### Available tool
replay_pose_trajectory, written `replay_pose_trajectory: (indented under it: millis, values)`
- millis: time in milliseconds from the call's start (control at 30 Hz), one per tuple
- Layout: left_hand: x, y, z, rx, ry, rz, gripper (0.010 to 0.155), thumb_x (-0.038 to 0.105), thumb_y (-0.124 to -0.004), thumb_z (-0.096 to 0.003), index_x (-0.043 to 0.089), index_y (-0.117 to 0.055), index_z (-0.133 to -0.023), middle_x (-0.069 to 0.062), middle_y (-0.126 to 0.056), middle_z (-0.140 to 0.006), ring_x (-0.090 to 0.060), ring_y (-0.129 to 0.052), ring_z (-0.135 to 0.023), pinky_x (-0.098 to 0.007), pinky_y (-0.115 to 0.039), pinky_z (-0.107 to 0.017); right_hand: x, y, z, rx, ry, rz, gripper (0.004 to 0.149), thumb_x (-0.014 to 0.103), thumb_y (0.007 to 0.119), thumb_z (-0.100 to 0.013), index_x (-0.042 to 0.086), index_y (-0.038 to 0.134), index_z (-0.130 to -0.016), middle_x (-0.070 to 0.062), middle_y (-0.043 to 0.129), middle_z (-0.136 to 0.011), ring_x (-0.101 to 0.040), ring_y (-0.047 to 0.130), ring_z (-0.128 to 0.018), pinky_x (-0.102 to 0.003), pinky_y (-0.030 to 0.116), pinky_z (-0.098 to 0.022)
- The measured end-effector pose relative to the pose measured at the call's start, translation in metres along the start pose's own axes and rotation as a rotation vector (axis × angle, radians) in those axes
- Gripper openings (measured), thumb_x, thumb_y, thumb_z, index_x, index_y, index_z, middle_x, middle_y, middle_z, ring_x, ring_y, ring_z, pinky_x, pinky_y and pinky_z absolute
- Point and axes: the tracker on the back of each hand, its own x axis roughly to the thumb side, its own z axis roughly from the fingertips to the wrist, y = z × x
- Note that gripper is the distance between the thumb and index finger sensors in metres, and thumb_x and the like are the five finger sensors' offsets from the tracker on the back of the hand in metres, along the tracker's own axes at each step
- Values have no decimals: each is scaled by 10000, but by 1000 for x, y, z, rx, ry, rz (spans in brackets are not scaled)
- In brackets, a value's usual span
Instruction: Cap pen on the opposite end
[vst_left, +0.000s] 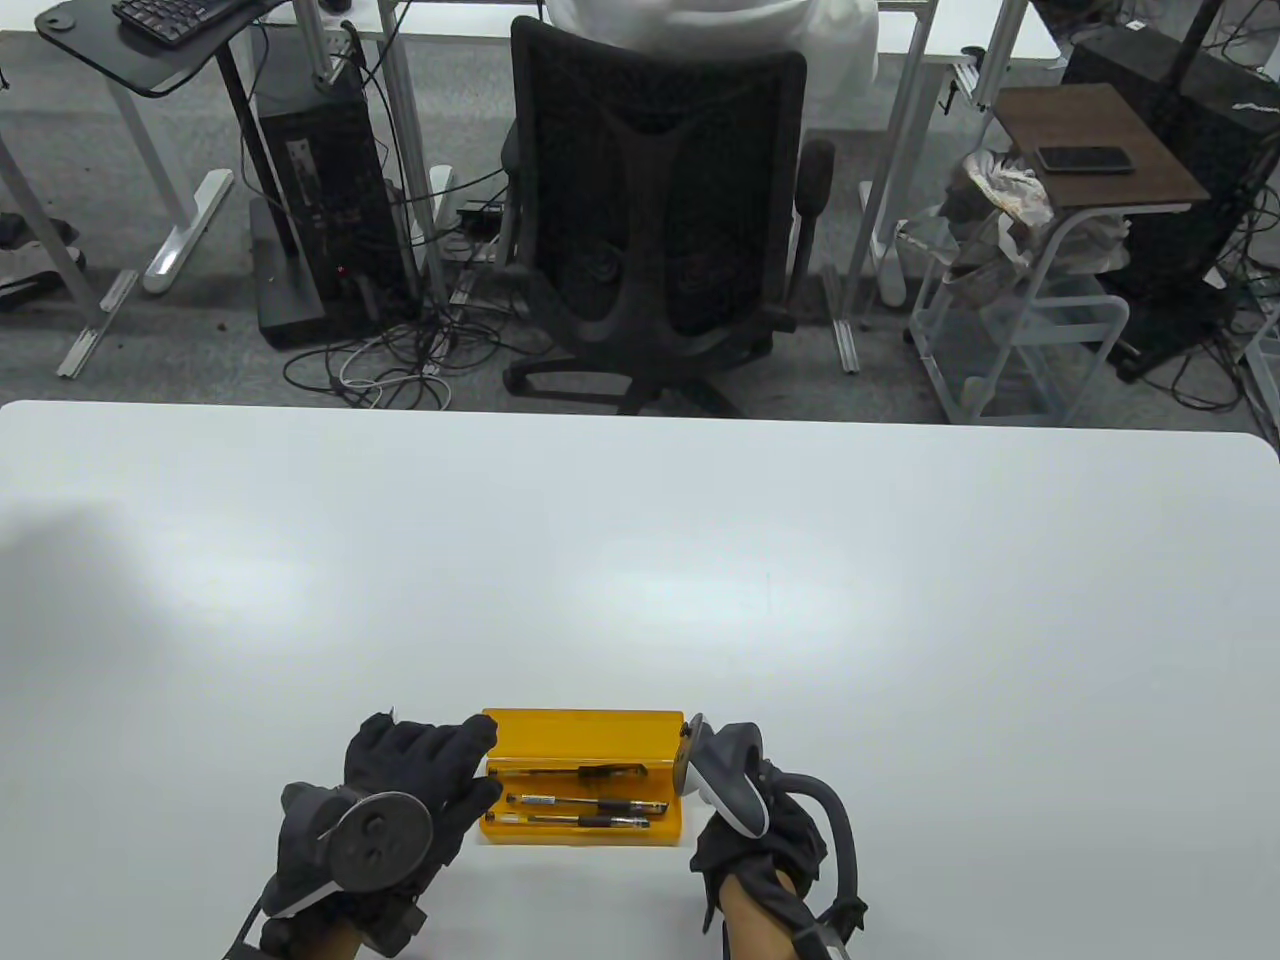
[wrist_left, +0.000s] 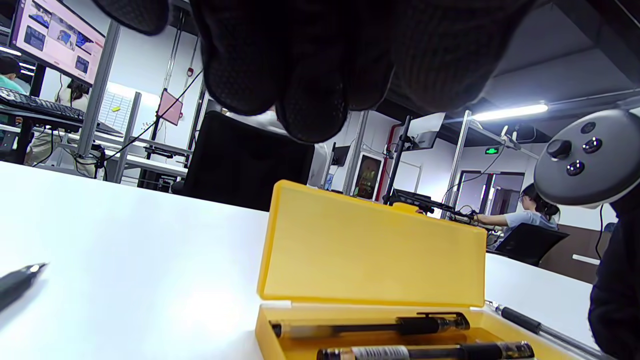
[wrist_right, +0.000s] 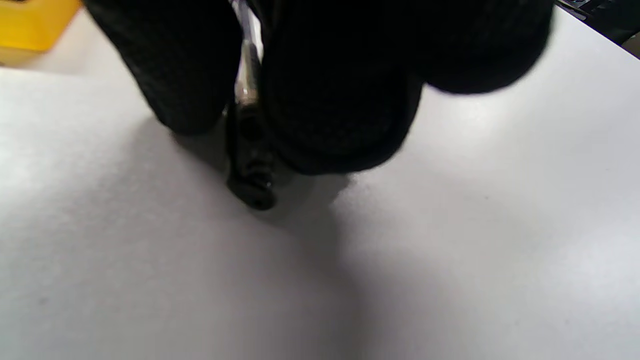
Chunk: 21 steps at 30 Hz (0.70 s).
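Yellow pen case (vst_left: 580, 740), near table (vst_left: 640, 560) front edge, lid up: three pens (vst_left: 585, 802). Left hand (vst_left: 420, 790) fingers spread; right hand (vst_left: 755, 830) grips a pen (wrist_right: 247, 150).

Open yellow case (vst_left: 580, 790) blocks gap between hands; raised lid (wrist_left: 375, 250) walls far side, apparently.

Legible text: none found.
We see a pale label band on one pen (wrist_left: 382, 353) in the yellow case (wrist_left: 375, 255), a lit green sign (wrist_left: 492, 150) and a monitor (wrist_left: 55, 37) behind; their markings are too small to read.
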Motion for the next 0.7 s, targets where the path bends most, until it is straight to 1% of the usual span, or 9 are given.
replay_pose_trajectory:
  millis: [267, 533, 633, 700]
  values:
    - [1, -1, 0, -7, 13, -11, 611, 416, -830, -513, 130, -716, -1040, -154, -877, -952, -402, -803, -833, -730, -462, -691, 1, 2, -2, 1, -10, -17, 657, 423, 918, -381, -15, 831, -863, -139, 1038, -598, -182, 1046, -330, -360, 884, -235]
    - [-2, -12, -3, -73, 54, -49, 625, 431, -829, -509, 133, -709, -1045, -156, -883, -941, -400, -810, -816, -721, -475, -687, -5, 1, 0, 19, -13, -69, 679, 441, 915, -379, -18, 827, -872, -147, 1035, -609, -189, 1046, -334, -365, 880, -244]
    - [0, -18, -6, -101, 61, -73, 625, 438, -826, -510, 140, -708, -1047, -151, -895, -916, -392, -815, -799, -719, -474, -689, -6, -2, 1, 4, -15, -83, 698, 452, 909, -380, -16, 814, -890, -143, 1033, -616, -190, 1045, -333, -366, 879, -245]
    - [1, -21, -8, -119, 61, -92, 624, 443, -827, -508, 149, -712, -1046, -150, -902, -900, -389, -819, -789, -719, -475, -689, -7, -7, 6, -41, -11, -81, 703, 456, 907, -380, -11, 809, -896, -143, 1029, -628, -195, 1043, -344, -369, 878, -250]
